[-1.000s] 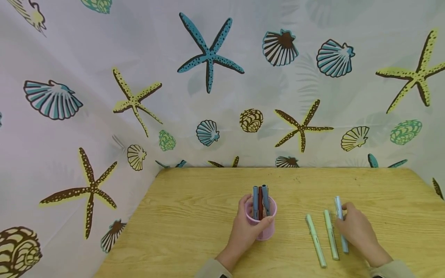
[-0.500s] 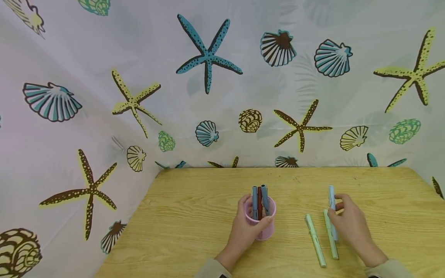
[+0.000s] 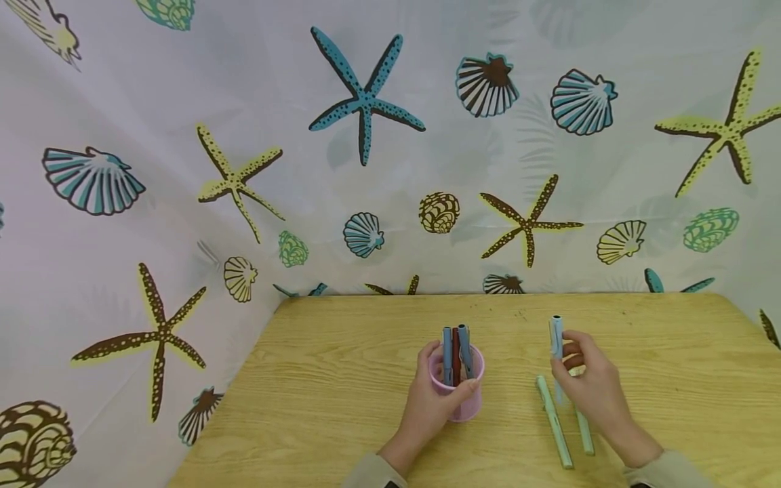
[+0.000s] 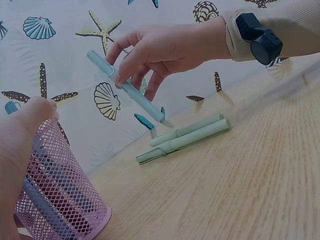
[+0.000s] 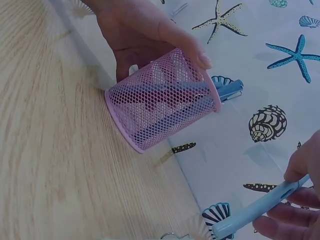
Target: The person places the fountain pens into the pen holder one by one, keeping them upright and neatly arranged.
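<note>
head view: pale blue pen (image 3: 556, 333) in the right hand (image 3: 592, 381)

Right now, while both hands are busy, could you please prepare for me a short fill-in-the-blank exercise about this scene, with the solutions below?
1. In the pink mesh cup, which the left hand grips, the middle pen between two blue pens is coloured ____.
2. The right hand holds a pale pen whose colour is ____.
3. The number of green pens lying on the wooden table is ____.

Missing words: red; blue; two.
</note>
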`<state>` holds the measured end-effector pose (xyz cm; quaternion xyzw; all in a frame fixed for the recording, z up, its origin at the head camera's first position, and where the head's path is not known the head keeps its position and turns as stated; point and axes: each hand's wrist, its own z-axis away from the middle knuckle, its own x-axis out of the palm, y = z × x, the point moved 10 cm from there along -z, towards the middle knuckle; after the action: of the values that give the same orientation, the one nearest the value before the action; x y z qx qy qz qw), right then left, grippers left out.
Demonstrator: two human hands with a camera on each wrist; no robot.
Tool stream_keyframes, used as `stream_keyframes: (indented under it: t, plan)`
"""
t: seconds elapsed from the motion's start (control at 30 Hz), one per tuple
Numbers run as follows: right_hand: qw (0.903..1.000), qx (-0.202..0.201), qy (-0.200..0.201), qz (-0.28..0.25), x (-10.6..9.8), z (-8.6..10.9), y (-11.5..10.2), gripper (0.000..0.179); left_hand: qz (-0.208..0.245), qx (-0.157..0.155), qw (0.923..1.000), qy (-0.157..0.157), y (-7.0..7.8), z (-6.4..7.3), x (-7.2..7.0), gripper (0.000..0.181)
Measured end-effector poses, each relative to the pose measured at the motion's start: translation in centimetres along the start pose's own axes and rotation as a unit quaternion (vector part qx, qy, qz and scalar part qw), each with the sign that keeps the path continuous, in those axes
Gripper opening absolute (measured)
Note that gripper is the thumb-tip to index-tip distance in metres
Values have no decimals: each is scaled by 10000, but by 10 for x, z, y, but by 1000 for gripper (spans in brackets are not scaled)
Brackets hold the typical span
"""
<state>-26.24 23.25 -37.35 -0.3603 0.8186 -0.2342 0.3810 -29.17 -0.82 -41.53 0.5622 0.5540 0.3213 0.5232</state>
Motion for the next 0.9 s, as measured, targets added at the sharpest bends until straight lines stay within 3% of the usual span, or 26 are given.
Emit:
stream_keyframes:
  t: [0.33, 0.63, 0.9]
  plan:
    - [9961, -588, 352, -548, 6, -2, -26, 41, 12, -57, 10000, -23, -2, 0, 0, 78]
    - [9858, -1207, 668, -962, -1, -8, -87, 43, 66, 119, 9999, 4, 1, -2, -1, 77]
    - [9781, -1415, 726, -1342, 6, -10, -107, 43, 27, 84, 10000, 27, 2, -2, 1, 78]
